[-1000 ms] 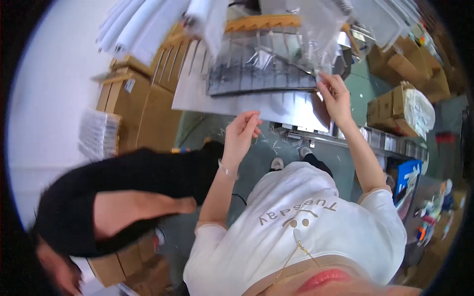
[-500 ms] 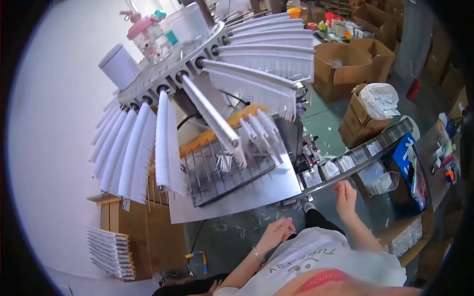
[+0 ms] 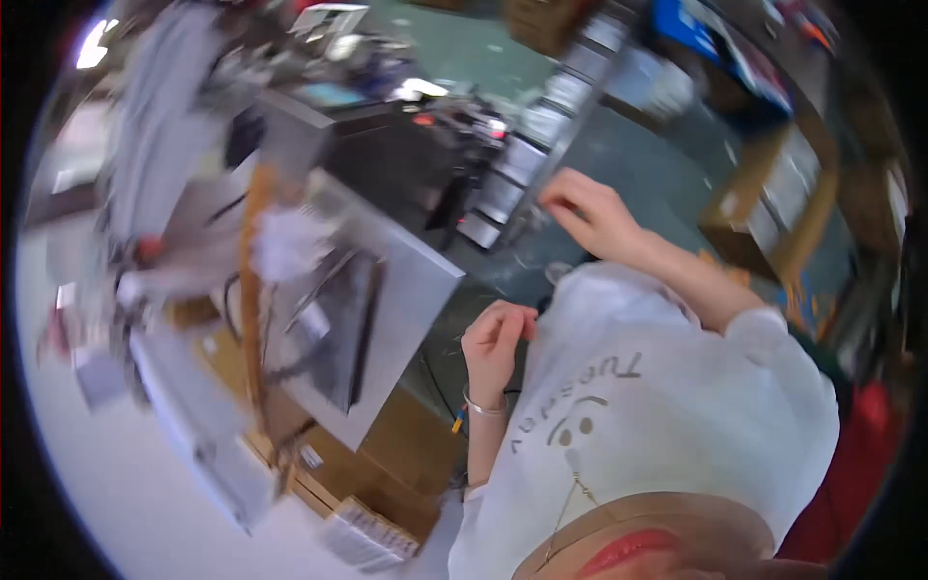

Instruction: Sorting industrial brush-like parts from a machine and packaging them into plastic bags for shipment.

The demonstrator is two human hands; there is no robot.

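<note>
My left hand [image 3: 497,340], with a bangle at its wrist, is held in front of my body with the fingers curled toward the thumb. Whatever it may hold is hidden. My right hand [image 3: 592,215] is higher and farther right, its fingers bent down into a pinch; anything between the fingertips is too small to make out. Just left of that hand runs a narrow metal conveyor [image 3: 503,193] divided into compartments, several with white pieces in them. Nearest my left hand is the corner of a bare metal sheet [image 3: 425,280], with a gap between.
At left, blurred, stand a wooden bar [image 3: 252,290], a dark tray [image 3: 348,329] and long whitish racks [image 3: 159,126]. Cardboard boxes [image 3: 396,454] sit below the metal sheet. An open carton [image 3: 764,213] and a blue box [image 3: 715,48] are at right.
The whole view has swung and tilted, blurring the left side. The racks and metal sheet now appear farther left, and the conveyor lies closer to my right hand. Both hands stay curled.
</note>
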